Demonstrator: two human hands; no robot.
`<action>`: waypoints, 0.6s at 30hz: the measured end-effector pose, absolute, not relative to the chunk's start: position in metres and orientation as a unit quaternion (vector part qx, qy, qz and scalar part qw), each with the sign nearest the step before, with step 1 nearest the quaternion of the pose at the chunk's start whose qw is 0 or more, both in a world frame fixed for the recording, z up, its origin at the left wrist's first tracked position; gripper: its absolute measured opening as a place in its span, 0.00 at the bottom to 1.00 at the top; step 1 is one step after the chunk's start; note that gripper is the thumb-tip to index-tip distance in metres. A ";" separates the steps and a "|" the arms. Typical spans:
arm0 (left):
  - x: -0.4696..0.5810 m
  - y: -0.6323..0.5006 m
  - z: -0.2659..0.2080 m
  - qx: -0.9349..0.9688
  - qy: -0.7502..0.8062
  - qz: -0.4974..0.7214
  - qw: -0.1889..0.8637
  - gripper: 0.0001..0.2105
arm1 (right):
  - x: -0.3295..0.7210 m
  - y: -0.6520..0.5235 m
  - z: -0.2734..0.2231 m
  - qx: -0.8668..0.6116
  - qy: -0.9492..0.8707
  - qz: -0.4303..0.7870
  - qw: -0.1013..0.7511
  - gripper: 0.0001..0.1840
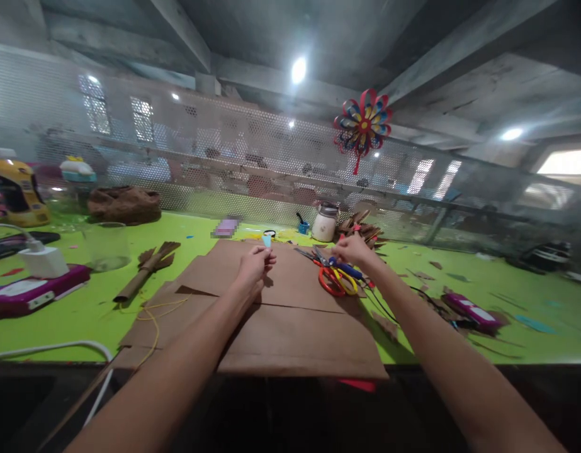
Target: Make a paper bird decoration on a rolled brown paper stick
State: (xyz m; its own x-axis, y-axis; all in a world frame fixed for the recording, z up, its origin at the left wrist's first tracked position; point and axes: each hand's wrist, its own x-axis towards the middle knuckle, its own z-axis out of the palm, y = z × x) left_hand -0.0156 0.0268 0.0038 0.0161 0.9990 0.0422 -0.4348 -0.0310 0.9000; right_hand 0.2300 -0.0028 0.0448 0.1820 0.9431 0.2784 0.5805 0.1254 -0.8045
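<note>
Brown paper (pixel 294 340), lime-green tabletop (pixel 460 264)

One pair of scissors (pixel 321 277) has red handles, another pair (pixel 338 277) yellow; the small slip (pixel 267 241) is light blue, the thread (pixel 157 327) yellow. Purple and white mark the power box (pixel 58 288); the hanging ornament (pixel 364 124) mixes red, blue and yellow, the grey screen (pixel 252 151) is dotted

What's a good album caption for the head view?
Left hand holding a small pale-blue piece, right hand beside red- and yellow-handled scissors, brown paper spread on a green table.
</note>
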 end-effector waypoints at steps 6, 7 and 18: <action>-0.018 0.027 0.004 0.384 0.350 0.611 0.597 0.04 | 0.231 -0.030 -0.005 -0.700 -0.649 0.074 0.290 0.12; -0.018 0.027 0.004 0.386 0.348 0.611 0.598 0.04 | 0.230 -0.029 -0.011 -0.709 -0.655 0.044 0.260 0.07; -0.015 0.026 0.001 0.391 0.385 0.583 0.599 0.03 | 0.234 -0.026 -0.016 -0.759 -0.589 0.062 0.269 0.19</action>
